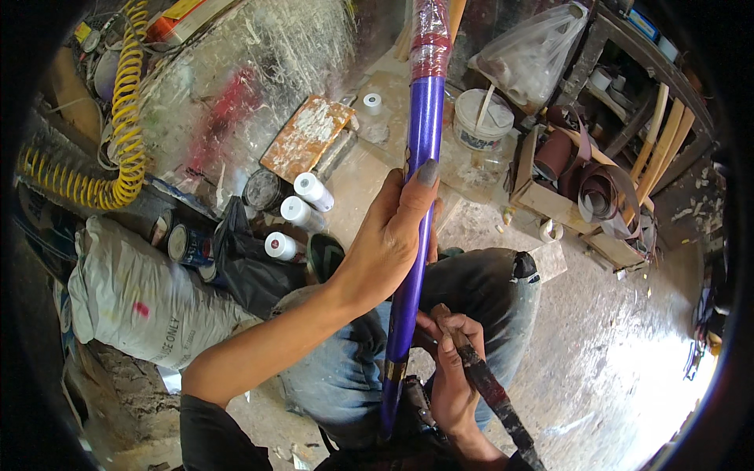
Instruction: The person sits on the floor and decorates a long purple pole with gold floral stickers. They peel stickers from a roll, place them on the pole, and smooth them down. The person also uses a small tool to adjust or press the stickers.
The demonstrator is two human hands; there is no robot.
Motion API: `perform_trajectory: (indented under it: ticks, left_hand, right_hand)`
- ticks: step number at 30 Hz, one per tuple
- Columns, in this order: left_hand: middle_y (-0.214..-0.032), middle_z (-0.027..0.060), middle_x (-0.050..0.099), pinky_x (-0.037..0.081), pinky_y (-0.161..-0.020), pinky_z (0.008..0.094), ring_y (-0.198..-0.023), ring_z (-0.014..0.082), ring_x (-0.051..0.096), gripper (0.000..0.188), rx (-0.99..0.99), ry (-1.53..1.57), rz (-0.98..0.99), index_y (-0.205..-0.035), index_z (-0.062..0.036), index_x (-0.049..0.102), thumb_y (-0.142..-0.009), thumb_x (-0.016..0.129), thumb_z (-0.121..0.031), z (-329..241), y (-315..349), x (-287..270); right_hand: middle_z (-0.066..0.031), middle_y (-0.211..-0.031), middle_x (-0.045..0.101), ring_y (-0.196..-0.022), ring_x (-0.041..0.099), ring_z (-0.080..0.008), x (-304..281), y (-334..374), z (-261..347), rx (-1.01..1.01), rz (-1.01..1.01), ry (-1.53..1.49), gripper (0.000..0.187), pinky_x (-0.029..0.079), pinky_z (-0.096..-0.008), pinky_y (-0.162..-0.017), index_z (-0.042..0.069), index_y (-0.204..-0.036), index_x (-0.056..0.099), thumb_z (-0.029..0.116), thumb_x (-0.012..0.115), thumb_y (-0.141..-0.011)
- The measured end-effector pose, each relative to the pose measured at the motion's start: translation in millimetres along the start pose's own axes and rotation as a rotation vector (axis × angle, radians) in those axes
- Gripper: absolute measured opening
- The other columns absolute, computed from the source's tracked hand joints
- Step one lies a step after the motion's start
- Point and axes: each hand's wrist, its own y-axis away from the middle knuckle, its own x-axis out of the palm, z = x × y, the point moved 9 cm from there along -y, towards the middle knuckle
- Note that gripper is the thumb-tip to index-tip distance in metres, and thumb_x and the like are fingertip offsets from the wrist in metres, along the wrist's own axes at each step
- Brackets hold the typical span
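Note:
A glossy purple tube (425, 118) runs upright through the middle of the head view. Clear plastic and red wrapping (431, 39) cover its far end, and a narrow gold-and-dark band crosses it near my lap. My left hand (397, 224) is wrapped round the tube's middle, with the thumb lying along it. Lower down, beside the tube's right side, the fingers of my right hand (454, 381) are closed on a long, narrow, dark-stained tool (491, 392) with a brownish upper end. Whether that end touches the tube I cannot tell. My legs in worn jeans (491, 302) lie beneath.
Several white-capped spray cans (312, 191) stand left of the tube, near a paint-smeared board (306, 135). A stuffed white sack (141, 294) and a yellow coiled hose (128, 102) are further left. To the right are a white bucket (483, 118) and a wooden box (550, 188) of sandpaper rolls.

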Motion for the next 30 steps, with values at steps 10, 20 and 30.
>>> perform_trajectory:
  ticks: [10, 20, 30]
  left_hand:
    - [-0.074, 0.0005, 0.045, 0.041, -0.052, 0.0244, -0.056, 0.0088, 0.049, 0.055, -0.008, -0.063, -0.004, -0.092, -0.0098, 0.044, -0.092, 0.045, -0.064, 1.7, 0.2, -8.8]
    - [-0.078, -0.0008, 0.044, 0.042, -0.053, 0.0257, -0.056, 0.01, 0.05, 0.048, -0.028, 0.016, 0.048, -0.09, -0.0119, 0.041, -0.095, 0.044, -0.059, -1.9, 6.4, -4.8]
    - [-0.075, 0.0013, 0.044, 0.042, -0.048, 0.0278, -0.048, 0.0121, 0.046, 0.048, -0.004, 0.209, 0.168, -0.092, -0.0104, 0.041, -0.096, 0.04, -0.058, -7.3, 4.4, 2.6]
  right_hand:
    - [-0.0171, -0.119, 0.055, -0.113, 0.057, -0.0258, 4.5, -10.5, -9.8, 0.099, 0.018, -0.072, 0.027, 0.039, -0.0418, -0.101, 0.002, -0.118, 0.043, 0.019, 0.05, -0.098]
    - [-0.0245, -0.121, 0.055, -0.119, 0.054, -0.0289, 15.9, 2.5, 5.3, -0.028, 0.011, 0.065, 0.024, 0.029, -0.0434, -0.111, -0.002, -0.12, 0.04, 0.013, 0.04, -0.102]
    - [-0.0197, -0.116, 0.057, -0.114, 0.057, -0.0251, 7.5, 4.3, 12.0, -0.053, 0.015, 0.134, 0.026, 0.037, -0.0355, -0.101, -0.002, -0.12, 0.043, 0.016, 0.043, -0.101]
